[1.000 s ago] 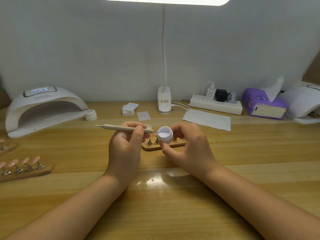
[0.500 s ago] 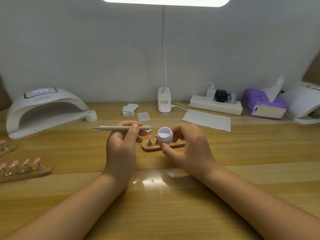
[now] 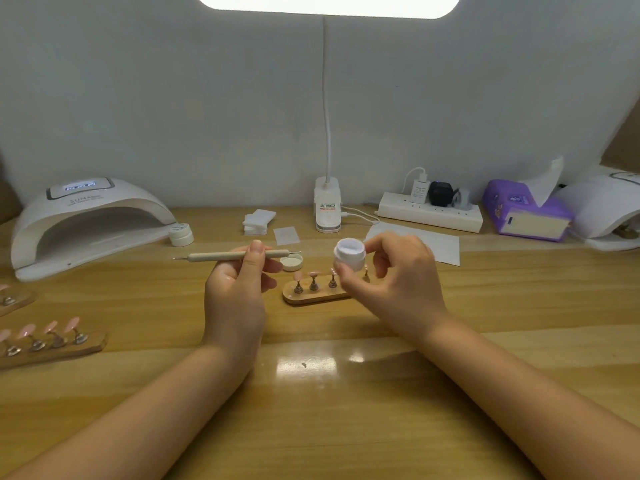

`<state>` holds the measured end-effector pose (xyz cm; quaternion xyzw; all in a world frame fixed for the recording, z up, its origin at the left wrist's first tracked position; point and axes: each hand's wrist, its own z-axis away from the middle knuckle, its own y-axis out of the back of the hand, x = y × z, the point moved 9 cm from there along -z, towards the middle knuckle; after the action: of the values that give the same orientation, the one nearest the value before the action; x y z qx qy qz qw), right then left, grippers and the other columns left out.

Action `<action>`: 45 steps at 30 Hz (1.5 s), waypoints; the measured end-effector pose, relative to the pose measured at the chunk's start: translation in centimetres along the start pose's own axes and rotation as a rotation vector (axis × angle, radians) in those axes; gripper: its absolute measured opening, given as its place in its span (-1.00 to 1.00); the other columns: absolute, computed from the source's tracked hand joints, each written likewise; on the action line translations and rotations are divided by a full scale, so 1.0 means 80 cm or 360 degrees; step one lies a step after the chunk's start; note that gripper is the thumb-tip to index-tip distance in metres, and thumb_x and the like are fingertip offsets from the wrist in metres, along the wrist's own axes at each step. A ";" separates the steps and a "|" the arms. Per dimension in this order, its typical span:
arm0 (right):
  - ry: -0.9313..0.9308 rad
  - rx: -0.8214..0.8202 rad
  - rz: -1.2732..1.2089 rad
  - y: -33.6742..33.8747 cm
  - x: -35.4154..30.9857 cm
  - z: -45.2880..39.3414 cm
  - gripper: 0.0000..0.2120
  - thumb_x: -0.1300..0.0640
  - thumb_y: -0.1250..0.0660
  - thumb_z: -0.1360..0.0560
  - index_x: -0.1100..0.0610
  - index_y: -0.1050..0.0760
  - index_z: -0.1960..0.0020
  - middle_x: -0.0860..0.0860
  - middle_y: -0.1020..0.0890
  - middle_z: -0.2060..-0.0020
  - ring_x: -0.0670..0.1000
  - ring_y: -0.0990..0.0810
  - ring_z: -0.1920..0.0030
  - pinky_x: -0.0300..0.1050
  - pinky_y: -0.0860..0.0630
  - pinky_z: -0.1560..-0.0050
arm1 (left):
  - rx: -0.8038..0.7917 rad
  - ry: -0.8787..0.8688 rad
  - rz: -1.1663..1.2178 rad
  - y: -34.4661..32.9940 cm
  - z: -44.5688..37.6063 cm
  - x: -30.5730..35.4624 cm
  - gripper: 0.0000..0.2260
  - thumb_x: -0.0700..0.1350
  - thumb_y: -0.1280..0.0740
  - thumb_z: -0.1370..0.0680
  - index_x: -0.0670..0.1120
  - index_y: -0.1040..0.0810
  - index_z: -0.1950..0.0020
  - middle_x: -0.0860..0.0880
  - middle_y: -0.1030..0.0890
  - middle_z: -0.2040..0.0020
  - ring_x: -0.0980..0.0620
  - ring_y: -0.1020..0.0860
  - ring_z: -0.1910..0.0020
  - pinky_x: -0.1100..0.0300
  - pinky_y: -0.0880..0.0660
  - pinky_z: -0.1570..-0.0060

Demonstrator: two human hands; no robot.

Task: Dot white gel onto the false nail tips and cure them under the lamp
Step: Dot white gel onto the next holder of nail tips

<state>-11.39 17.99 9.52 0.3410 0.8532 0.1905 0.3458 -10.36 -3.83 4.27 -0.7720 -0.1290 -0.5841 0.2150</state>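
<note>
The left hand (image 3: 235, 296) pinches a slim dotting tool (image 3: 237, 256) between thumb and curled fingers, holding it level above the bench (image 3: 346, 410), its fine metal point aimed toward the right hand (image 3: 398, 282). That hand grips a small round gel pot (image 3: 349, 254), fingers wrapped round its wall, the open mouth tipped up and showing smooth white gel. Just below and between both hands sits an oval wooden stand (image 3: 311, 297) carrying pale pink false nail tips (image 3: 313, 273) on little metal pegs; the tips nearest the right hand are partly hidden behind it, so I cannot count them surely.

The step in hand looks to be loading the tool. To do it well, I judge the point should only kiss the gel surface, picking up a small bead, then the pot should move clear so the tips show fully. The tips are glossy and curved, so each dot wants a light, straight-down touch near the crown or the bead may slide.

The pot's loose lid (image 3: 291, 262) lies flat just beyond the left hand's fingers. Well off past the left hand stands the white arched curing lamp (image 3: 86, 223), hard smooth plastic with an open mouth, a second small jar (image 3: 181, 234) at its corner. Another wooden stand of pink tips (image 3: 52, 341) lies near the left forearm.
</note>
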 end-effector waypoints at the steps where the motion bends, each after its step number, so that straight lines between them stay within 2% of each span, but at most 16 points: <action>1: -0.0040 0.0038 0.0003 0.006 0.010 -0.005 -0.69 -0.13 -0.45 -0.38 0.09 -0.48 0.19 -0.04 -0.45 0.42 -0.03 -0.36 0.34 -0.09 -0.30 0.22 | 0.0009 0.0018 0.0002 0.001 0.000 -0.001 -0.75 0.04 -0.25 -0.61 -0.04 -0.62 0.14 0.10 -0.66 0.31 0.23 -0.55 0.34 0.21 -0.47 0.17; 5: -0.0356 0.0083 0.0162 0.021 0.072 -0.016 -0.73 -0.17 -0.40 -0.40 0.01 -0.49 0.08 -0.08 -0.45 0.36 -0.02 -0.40 0.24 -0.09 -0.30 0.18 | 0.0039 0.0070 -0.0006 0.003 -0.001 -0.005 -0.75 0.05 -0.24 -0.61 -0.02 -0.61 0.14 0.12 -0.66 0.32 0.24 -0.55 0.36 0.20 -0.47 0.16; 10: -0.0690 -0.0171 0.0421 0.005 0.123 -0.006 -0.69 -0.23 -0.34 -0.38 -0.09 -0.52 -0.03 -0.09 -0.53 0.14 0.06 -0.48 -0.02 0.00 -0.44 -0.02 | 0.0014 0.0072 0.0000 0.002 -0.003 -0.008 -0.76 0.05 -0.25 -0.61 -0.02 -0.61 0.15 0.11 -0.66 0.32 0.24 -0.57 0.34 0.20 -0.47 0.17; 15: -0.0779 -0.0321 0.0613 -0.006 0.136 0.001 -0.63 -0.27 -0.29 -0.40 -0.11 -0.53 -0.11 -0.01 -0.56 -0.04 0.12 -0.46 -0.14 -0.05 -0.36 -0.04 | -0.0058 0.0044 0.0053 -0.006 -0.003 -0.009 -0.76 -0.02 -0.26 -0.61 -0.02 -0.63 0.19 0.08 -0.63 0.36 0.20 -0.59 0.30 0.19 -0.50 0.15; 20: -0.0843 -0.0419 0.0671 -0.010 0.144 0.005 -0.55 -0.28 -0.25 -0.40 -0.07 -0.55 -0.18 0.04 -0.56 -0.10 0.16 -0.45 -0.18 -0.04 -0.38 -0.08 | -0.0084 0.0051 0.0096 -0.009 -0.003 -0.011 -0.78 -0.04 -0.27 -0.61 -0.02 -0.62 0.19 0.10 -0.62 0.38 0.22 -0.59 0.31 0.29 -0.49 0.20; 23: -0.0851 -0.0453 0.0686 -0.012 0.141 0.005 -0.49 -0.28 -0.23 -0.41 -0.03 -0.51 -0.25 0.05 -0.55 -0.14 0.16 -0.43 -0.20 -0.01 -0.39 -0.12 | -0.0097 0.0122 0.0132 -0.010 -0.002 -0.015 -0.77 -0.03 -0.27 -0.61 -0.02 -0.63 0.20 0.11 -0.62 0.37 0.23 -0.58 0.31 0.16 -0.51 0.11; 25: -0.0816 -0.0375 0.0637 -0.009 0.131 0.002 -0.49 -0.22 -0.25 -0.43 -0.01 -0.44 -0.30 0.03 -0.52 -0.16 0.13 -0.42 -0.23 0.01 -0.38 -0.17 | -0.0134 0.0176 0.0156 -0.013 -0.001 -0.017 -0.75 -0.02 -0.27 -0.60 -0.02 -0.64 0.22 0.10 -0.62 0.36 0.22 -0.59 0.29 0.10 -0.52 0.07; 26: -0.0741 -0.0279 0.0589 -0.004 0.120 -0.002 -0.52 -0.17 -0.27 -0.43 0.01 -0.44 -0.29 0.01 -0.52 -0.11 0.10 -0.43 -0.20 0.00 -0.38 -0.16 | -0.0164 0.0202 0.0168 -0.015 0.000 -0.018 -0.72 -0.01 -0.27 -0.60 0.00 -0.66 0.25 0.09 -0.62 0.36 0.21 -0.59 0.28 0.10 -0.52 0.07; 29: -0.0305 0.0004 0.0348 0.009 0.065 -0.010 -0.75 0.00 -0.34 -0.44 0.08 -0.49 -0.06 -0.13 -0.43 0.20 -0.02 -0.44 0.10 -0.12 -0.37 0.10 | -0.0218 0.0242 0.0178 -0.018 0.001 -0.018 -0.71 0.00 -0.27 -0.60 0.03 -0.67 0.27 0.08 -0.61 0.34 0.16 -0.58 0.24 0.09 -0.52 0.05; 31: -0.0111 -0.0049 0.0225 0.002 0.031 -0.006 -0.87 0.06 -0.36 -0.45 0.10 -0.49 0.08 -0.18 -0.36 0.34 -0.10 -0.37 0.31 -0.18 -0.32 0.31 | -0.0209 0.0247 0.0199 -0.018 0.001 -0.018 -0.74 -0.01 -0.27 -0.60 0.00 -0.64 0.23 0.06 -0.60 0.33 0.13 -0.57 0.22 0.06 -0.52 0.03; 33: -0.0033 -0.0189 0.0227 -0.016 0.010 0.003 -0.87 0.01 -0.35 -0.48 0.06 -0.50 0.14 -0.18 -0.39 0.42 -0.13 -0.38 0.39 -0.20 -0.31 0.42 | -0.0202 0.0243 0.0212 -0.018 0.002 -0.016 -0.74 -0.01 -0.27 -0.60 0.00 -0.64 0.24 0.06 -0.60 0.33 0.12 -0.57 0.21 0.04 -0.53 0.00; 35: -0.0018 -0.0368 0.0290 -0.038 0.001 0.015 -0.83 -0.07 -0.29 -0.52 0.02 -0.56 0.10 -0.14 -0.50 0.38 -0.10 -0.47 0.33 -0.13 -0.42 0.38 | -0.0207 0.0224 0.0224 -0.018 0.004 -0.014 -0.74 -0.02 -0.27 -0.60 -0.01 -0.64 0.23 0.06 -0.59 0.34 0.13 -0.56 0.22 0.02 -0.53 -0.02; 38: -0.0036 -0.0555 0.0385 -0.058 0.000 0.025 -0.77 -0.13 -0.22 -0.56 -0.06 -0.58 -0.07 -0.10 -0.63 0.20 -0.07 -0.57 0.16 -0.12 -0.50 0.25 | -0.0221 0.0213 0.0253 -0.020 0.004 -0.012 -0.77 -0.03 -0.27 -0.60 -0.03 -0.62 0.19 0.04 -0.58 0.33 0.13 -0.56 0.24 -0.03 -0.56 -0.05; 42: -0.0120 -0.0588 0.0378 -0.061 0.011 0.025 -0.74 -0.12 -0.21 -0.58 -0.08 -0.60 -0.11 -0.09 -0.67 0.11 -0.05 -0.58 0.07 -0.11 -0.52 0.18 | -0.0243 0.0228 0.0268 -0.022 0.006 -0.013 -0.77 -0.03 -0.27 -0.60 -0.04 -0.62 0.19 0.03 -0.57 0.35 0.12 -0.56 0.26 -0.15 -0.56 -0.09; 45: -0.0141 -0.0597 0.0392 -0.063 0.014 0.025 -0.73 -0.11 -0.18 -0.58 -0.08 -0.64 -0.08 -0.06 -0.66 0.14 -0.03 -0.57 0.10 -0.13 -0.46 0.25 | -0.0290 0.0224 0.0264 -0.025 0.009 -0.012 -0.73 -0.03 -0.27 -0.60 -0.02 -0.64 0.24 0.02 -0.56 0.37 0.12 -0.55 0.31 -0.23 -0.56 -0.06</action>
<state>-12.80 15.49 4.78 0.3804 0.7386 0.3714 0.4144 -10.92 -1.65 3.51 -0.7534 0.0042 -0.6264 0.2001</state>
